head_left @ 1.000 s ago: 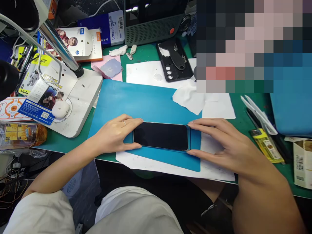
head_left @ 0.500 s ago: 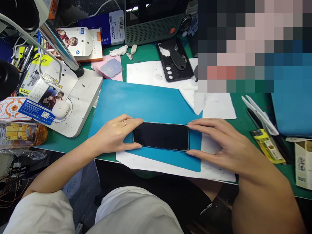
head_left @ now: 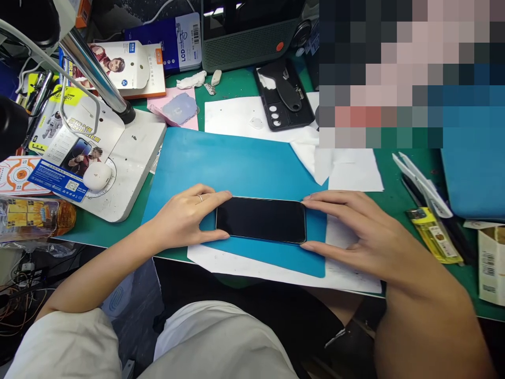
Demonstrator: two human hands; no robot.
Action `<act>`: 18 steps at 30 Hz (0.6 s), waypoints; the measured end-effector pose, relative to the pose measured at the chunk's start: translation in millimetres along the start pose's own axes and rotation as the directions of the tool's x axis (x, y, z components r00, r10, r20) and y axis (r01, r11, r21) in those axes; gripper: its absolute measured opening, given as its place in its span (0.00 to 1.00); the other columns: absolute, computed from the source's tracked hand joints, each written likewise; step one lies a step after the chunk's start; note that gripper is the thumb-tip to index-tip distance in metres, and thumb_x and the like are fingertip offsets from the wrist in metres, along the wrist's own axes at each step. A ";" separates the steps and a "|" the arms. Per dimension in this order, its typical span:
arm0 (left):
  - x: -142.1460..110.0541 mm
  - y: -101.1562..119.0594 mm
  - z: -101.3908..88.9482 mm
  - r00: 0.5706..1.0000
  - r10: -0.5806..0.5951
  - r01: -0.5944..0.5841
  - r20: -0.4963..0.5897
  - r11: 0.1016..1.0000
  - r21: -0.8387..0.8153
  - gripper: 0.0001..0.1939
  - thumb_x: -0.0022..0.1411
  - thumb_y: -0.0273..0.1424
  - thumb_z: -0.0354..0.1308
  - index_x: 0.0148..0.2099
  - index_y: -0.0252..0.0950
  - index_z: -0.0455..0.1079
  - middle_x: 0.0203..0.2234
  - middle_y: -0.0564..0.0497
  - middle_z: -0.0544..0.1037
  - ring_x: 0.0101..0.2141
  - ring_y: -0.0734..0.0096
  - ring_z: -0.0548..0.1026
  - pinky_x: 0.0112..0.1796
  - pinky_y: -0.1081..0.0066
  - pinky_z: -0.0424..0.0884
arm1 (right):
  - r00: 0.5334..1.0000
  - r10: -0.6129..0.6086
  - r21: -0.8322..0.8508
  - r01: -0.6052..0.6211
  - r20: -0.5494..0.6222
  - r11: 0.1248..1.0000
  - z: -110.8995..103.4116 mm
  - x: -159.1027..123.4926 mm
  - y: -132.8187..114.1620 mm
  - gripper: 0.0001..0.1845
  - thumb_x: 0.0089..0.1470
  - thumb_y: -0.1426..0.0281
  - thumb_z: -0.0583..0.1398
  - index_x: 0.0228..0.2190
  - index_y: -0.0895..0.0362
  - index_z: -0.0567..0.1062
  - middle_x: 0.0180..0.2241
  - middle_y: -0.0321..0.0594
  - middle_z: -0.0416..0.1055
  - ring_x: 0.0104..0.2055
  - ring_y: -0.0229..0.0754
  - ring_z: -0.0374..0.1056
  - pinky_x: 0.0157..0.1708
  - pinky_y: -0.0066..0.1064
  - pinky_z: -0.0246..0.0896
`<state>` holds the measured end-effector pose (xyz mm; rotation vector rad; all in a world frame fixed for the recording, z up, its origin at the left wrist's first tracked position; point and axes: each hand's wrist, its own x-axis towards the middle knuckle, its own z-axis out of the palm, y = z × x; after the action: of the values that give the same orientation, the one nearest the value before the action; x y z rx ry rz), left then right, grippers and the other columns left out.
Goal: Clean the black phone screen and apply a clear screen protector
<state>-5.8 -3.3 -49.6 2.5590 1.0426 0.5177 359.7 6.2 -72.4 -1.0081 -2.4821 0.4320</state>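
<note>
A smartphone (head_left: 260,220) with a dark screen lies lengthwise across a blue mat (head_left: 221,158). At its left end, my left hand (head_left: 191,217) grips the corners between thumb and fingers; a ring is on one finger. My right hand (head_left: 355,229) holds the right end the same way, thumb at the near corner and fingertips at the far corner. Just beyond the phone's right end, a crumpled white wipe (head_left: 315,158) overlaps the mat's edge.
A lamp base (head_left: 138,158) stands at left beside a bottle (head_left: 37,218). Behind the mat lie a black phone case (head_left: 272,116) and white paper (head_left: 229,110). At right are white tweezers (head_left: 426,184), a yellow lighter (head_left: 436,237) and a small box (head_left: 491,263). A blurred patch hides the upper right.
The dark screen panel, earlier short of the phone's right edge with a strip showing, now reaches that edge. The white wipe has shifted right and folded. Both hands stay almost in place.
</note>
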 end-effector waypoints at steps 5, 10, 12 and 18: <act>0.8 0.2 -1.2 1.000 -0.001 0.001 0.003 1.000 -0.008 0.33 0.69 0.45 0.66 0.68 0.35 0.64 0.50 0.39 0.82 0.52 0.53 0.80 0.46 0.60 0.81 | 0.999 0.053 0.013 -0.053 0.012 0.998 0.9 -2.4 1.4 0.30 0.65 0.50 0.62 0.63 0.47 0.69 0.55 0.50 0.74 0.56 0.60 0.73 0.54 0.51 0.74; 0.4 -0.7 -1.8 1.000 -0.026 0.026 0.010 0.999 -0.018 0.34 0.68 0.44 0.67 0.69 0.37 0.63 0.50 0.39 0.82 0.52 0.53 0.79 0.47 0.59 0.81 | 0.996 0.091 0.062 -0.092 0.014 0.994 1.2 -2.4 0.7 0.30 0.64 0.48 0.62 0.61 0.47 0.73 0.56 0.48 0.75 0.57 0.59 0.73 0.56 0.50 0.74; 0.6 -0.7 -2.5 1.000 -0.022 0.022 0.004 1.000 -0.018 0.34 0.69 0.44 0.67 0.69 0.37 0.64 0.49 0.40 0.82 0.52 0.53 0.80 0.47 0.59 0.81 | 0.994 0.108 0.070 -0.109 0.024 0.992 1.4 -2.0 0.8 0.30 0.64 0.47 0.62 0.60 0.48 0.73 0.56 0.48 0.75 0.58 0.59 0.73 0.56 0.51 0.74; 2.3 -0.2 -6.9 0.999 -0.052 0.052 0.002 0.998 -0.018 0.34 0.68 0.45 0.67 0.69 0.36 0.66 0.52 0.39 0.82 0.52 0.53 0.80 0.49 0.60 0.80 | 0.980 0.186 0.150 -0.194 0.066 0.969 -1.9 3.5 -0.2 0.32 0.61 0.45 0.63 0.58 0.49 0.75 0.56 0.49 0.75 0.59 0.61 0.72 0.58 0.55 0.71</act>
<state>-7.5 -0.4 -43.2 2.5085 1.0960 0.5098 358.3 8.8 -69.8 -1.1876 -2.3609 0.7088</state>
